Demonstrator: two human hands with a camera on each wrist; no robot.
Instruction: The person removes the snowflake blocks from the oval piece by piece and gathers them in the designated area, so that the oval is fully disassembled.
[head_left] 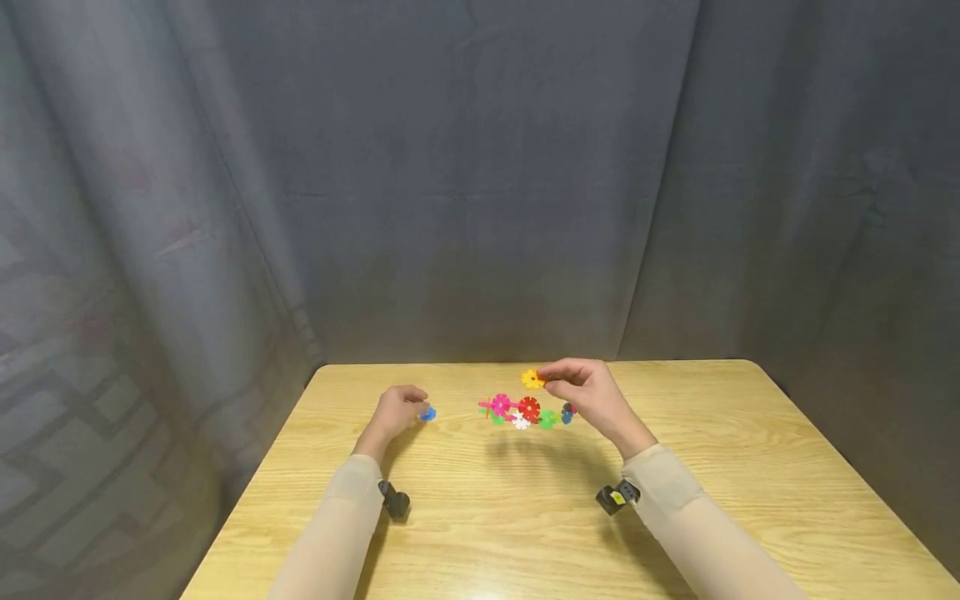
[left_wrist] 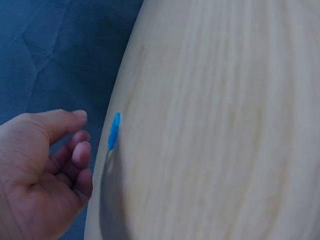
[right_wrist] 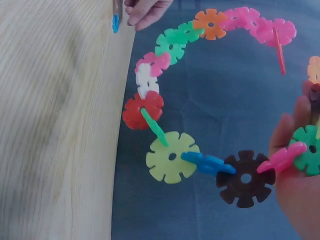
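Observation:
My right hand (head_left: 558,385) holds up a ring of interlocked plastic snowflake pieces (head_left: 527,407) a little above the middle of the wooden table (head_left: 525,525). In the right wrist view the ring (right_wrist: 171,156) arcs through red, white, green, orange, pink, yellow, blue and brown pieces, and my right hand (right_wrist: 295,185) pinches it at a green and a pink piece. My left hand (head_left: 412,407) rests on the table with loosely curled fingers. A single blue piece (head_left: 427,413) lies just past its fingertips. The left wrist view shows the blue piece (left_wrist: 114,131) a little apart from that hand (left_wrist: 75,145).
Grey cloth hangs behind and around the table. The table's left edge (head_left: 255,483) and far edge (head_left: 525,364) are near. A small camera is strapped to each wrist (head_left: 395,502).

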